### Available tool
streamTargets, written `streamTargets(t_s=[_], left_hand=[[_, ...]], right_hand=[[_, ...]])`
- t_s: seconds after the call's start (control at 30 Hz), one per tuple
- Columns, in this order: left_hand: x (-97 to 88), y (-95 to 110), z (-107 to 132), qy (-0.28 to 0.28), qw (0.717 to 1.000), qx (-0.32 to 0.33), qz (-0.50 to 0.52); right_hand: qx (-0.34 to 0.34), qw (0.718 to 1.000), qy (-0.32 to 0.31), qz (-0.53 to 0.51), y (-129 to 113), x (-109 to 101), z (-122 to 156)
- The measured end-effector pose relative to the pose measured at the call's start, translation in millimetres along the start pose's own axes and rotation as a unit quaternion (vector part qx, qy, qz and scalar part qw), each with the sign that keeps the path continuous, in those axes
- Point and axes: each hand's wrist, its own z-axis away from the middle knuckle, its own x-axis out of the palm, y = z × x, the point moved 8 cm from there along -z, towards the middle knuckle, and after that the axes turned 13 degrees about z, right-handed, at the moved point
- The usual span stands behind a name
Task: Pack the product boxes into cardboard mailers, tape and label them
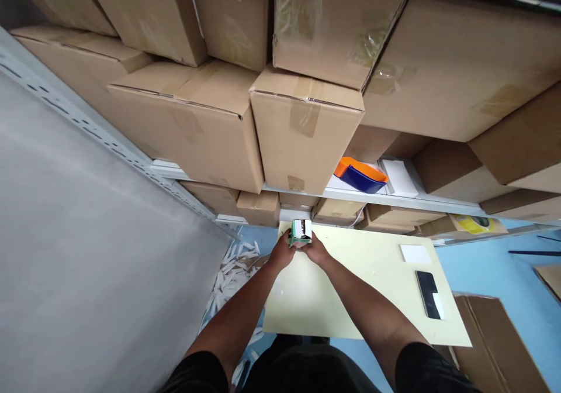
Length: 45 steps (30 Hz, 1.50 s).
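Both my hands meet at the far edge of a pale yellow table [377,299]. My left hand [281,254] and my right hand [314,251] are closed around a small white and green box [300,231], held between them just above the table's far edge. The fingers wrap its sides; the box's dark printed face points up toward me.
Stacked cardboard cartons [302,130] fill white shelves ahead. An orange and blue bin [360,176] sits on a shelf. A white card [415,254] and a black phone [428,294] lie on the table's right. White scraps [232,273] litter the blue floor at left. A grey wall [87,252] stands left.
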Motion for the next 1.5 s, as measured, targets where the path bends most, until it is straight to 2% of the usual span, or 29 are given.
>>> streamTargets(t_s=[0.27,0.4,0.53,0.57,0.63,0.7,0.73,0.77,0.83,0.9,0.97,1.0,1.07,1.17,1.3,1.4,1.5], left_hand=[[-3.9,-13,1,0.011,0.999,-0.036,-0.014],[-9.9,-15,9,0.017,0.997,-0.064,-0.045],[-29.4,-23,31,0.048,0.993,-0.085,-0.068],[-35.0,-27,39,0.056,0.992,-0.09,-0.07],[-44.9,-36,57,0.065,0.99,-0.104,-0.068],[-51.6,-42,76,0.066,0.988,-0.115,-0.077],[-53.2,-43,85,0.063,0.987,-0.116,-0.087],[-53.5,-42,93,0.059,0.987,-0.114,-0.099],[-49.6,-36,106,0.042,0.986,-0.106,-0.122],[-40.4,-25,114,0.016,0.985,-0.099,-0.144],[-28.3,-12,121,-0.013,0.982,-0.089,-0.169],[-21.8,-5,123,-0.025,0.979,-0.081,-0.183],[-9.6,8,129,-0.041,0.976,-0.066,-0.205],[5.5,24,141,-0.028,0.975,-0.055,-0.215],[31.7,44,163,0.016,0.981,-0.046,-0.19],[62.7,63,176,0.03,0.984,-0.033,-0.173],[97.8,98,181,0.036,0.989,-0.006,-0.144]], right_hand=[[0.051,0.999,0.0,0.011,5,1,6],[0.08,0.996,0.015,0.038,14,-10,23],[0.072,0.995,0.045,0.057,18,-44,62],[0.054,0.995,0.059,0.065,14,-59,73],[-0.024,0.986,0.121,0.111,-9,-99,97],[-0.095,0.958,0.205,0.175,-44,-146,119],[-0.123,0.934,0.258,0.212,-66,-170,129],[-0.157,0.903,0.309,0.253,-91,-193,138],[-0.228,0.823,0.404,0.327,-143,-229,150],[-0.256,0.758,0.45,0.396,-185,-253,147],[-0.245,0.723,0.458,0.455,-212,-268,131],[-0.236,0.717,0.449,0.479,-221,-273,121],[-0.226,0.718,0.407,0.518,-229,-275,99],[-0.217,0.735,0.345,0.541,-227,-273,73],[-0.219,0.771,0.311,0.511,-220,-280,62],[-0.269,0.81,0.31,0.418,-219,-291,76],[-0.267,0.888,0.308,0.215,-200,-309,105]])
